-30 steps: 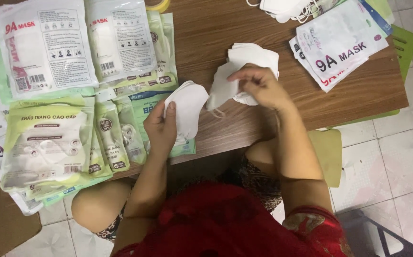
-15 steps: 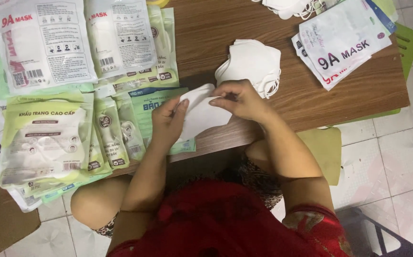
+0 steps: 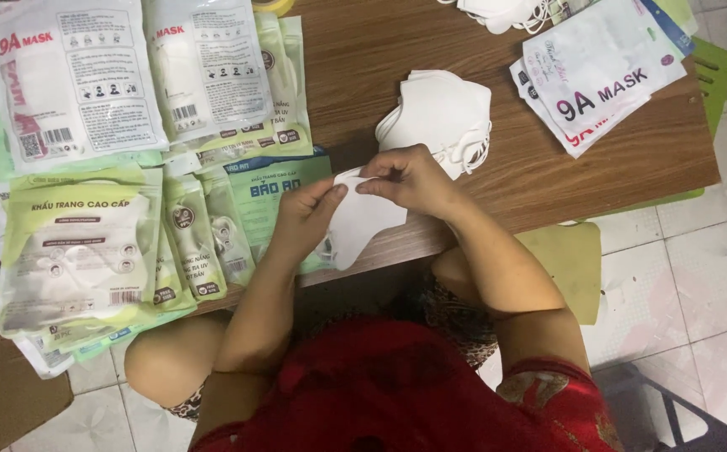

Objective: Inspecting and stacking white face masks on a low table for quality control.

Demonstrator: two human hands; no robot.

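A folded white face mask (image 3: 362, 224) hangs over the near edge of the low wooden table (image 3: 380, 59), held by both hands. My left hand (image 3: 306, 216) grips its left side, fingers closed over the edge. My right hand (image 3: 409, 177) pinches its top edge between thumb and fingers. Just beyond my right hand lies a stack of loose white masks (image 3: 440, 113) with ear loops showing at the right.
Green and white mask packets (image 3: 87, 251) cover the table's left half, with larger white packets (image 3: 74, 79) behind. Flat white pouches (image 3: 594, 71) lie at the far right, more loose masks (image 3: 497, 10) at the top edge. Tiled floor lies to the right.
My right hand came away from the stack with a mask and joined the left hand; both now hold the white masks together at the table's near edge.
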